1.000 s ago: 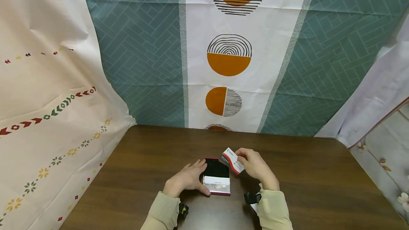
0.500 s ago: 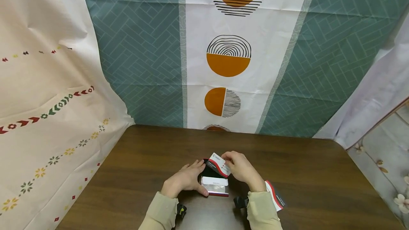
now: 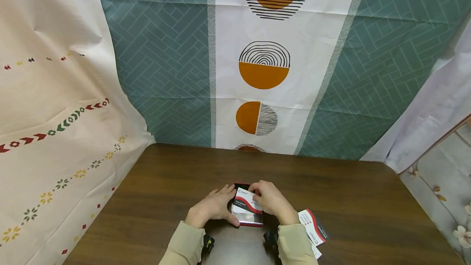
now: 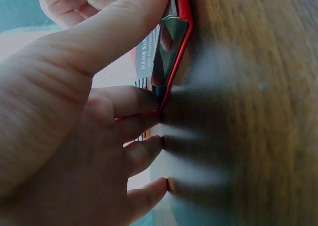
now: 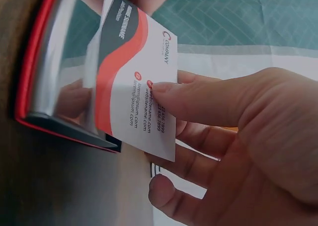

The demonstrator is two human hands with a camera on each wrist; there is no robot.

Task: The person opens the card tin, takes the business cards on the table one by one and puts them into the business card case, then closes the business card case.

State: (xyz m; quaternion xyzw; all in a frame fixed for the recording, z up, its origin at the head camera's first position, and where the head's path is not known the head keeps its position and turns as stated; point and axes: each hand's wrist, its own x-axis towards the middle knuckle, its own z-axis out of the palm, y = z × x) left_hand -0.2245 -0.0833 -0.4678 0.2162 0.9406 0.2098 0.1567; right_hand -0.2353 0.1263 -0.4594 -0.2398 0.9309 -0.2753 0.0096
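Observation:
A business card case with a red edge (image 3: 252,224) lies opened on the table, its black inner lid away from me and its shiny metal part nearer. My left hand (image 3: 212,207) spreads along its left side, thumb at the near corner and fingertips at the lid's edge and on the tabletop. Between thumb and fingers, my right hand (image 5: 218,121) pinches a white, red and dark-grey business card (image 5: 124,77). That card is slanted over the case, its lower edge at the metal part. Whether it is inside the pocket I cannot tell.
To the right of my right wrist, business cards (image 3: 310,226) lie overlapping on the brown wooden table (image 3: 176,171). A green and white patterned cloth (image 3: 173,72) hangs behind the table's far edge. Pale cloth (image 3: 48,126) drapes along the left side.
My right hand has carried the business card leftward and toward me, from beside the case to over it. Cards on the table have come into view behind the right wrist. My left hand stays put.

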